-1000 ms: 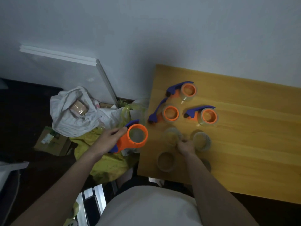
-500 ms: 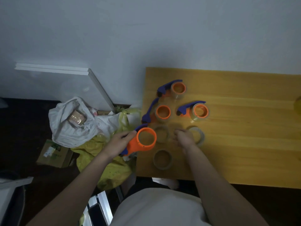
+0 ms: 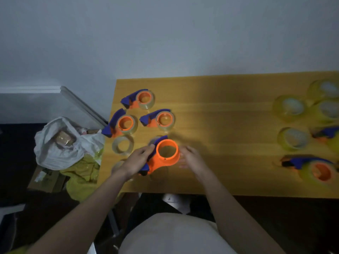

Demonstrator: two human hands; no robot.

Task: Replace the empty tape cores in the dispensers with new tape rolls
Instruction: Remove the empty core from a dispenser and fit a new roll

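My left hand [image 3: 135, 160] grips the handle of an orange and blue tape dispenser [image 3: 165, 154] whose round hub is bare, held above the wooden table [image 3: 229, 143]. My right hand [image 3: 191, 158] hovers just right of the hub with blurred, relaxed fingers and holds nothing. Three dispensers with nearly spent tape [image 3: 145, 99] [image 3: 125, 123] [image 3: 164, 120] lie at the table's far left. An empty clear core [image 3: 122, 144] sits left of my left hand. Full yellow tape rolls [image 3: 289, 108] [image 3: 293, 138] lie at the right end.
Two more dispensers [image 3: 315, 169] [image 3: 325, 133] lie at the table's right side. On the floor to the left are a white bag [image 3: 60, 143] with tape inside, yellow plastic [image 3: 82, 173] and a cardboard box [image 3: 45, 180]. A white board [image 3: 36, 105] leans on the wall.
My left hand carried the bare dispenser from beyond the table's left edge to over the table. My right hand left the empty cores and moved beside the hub. The view swung right, showing the full rolls.
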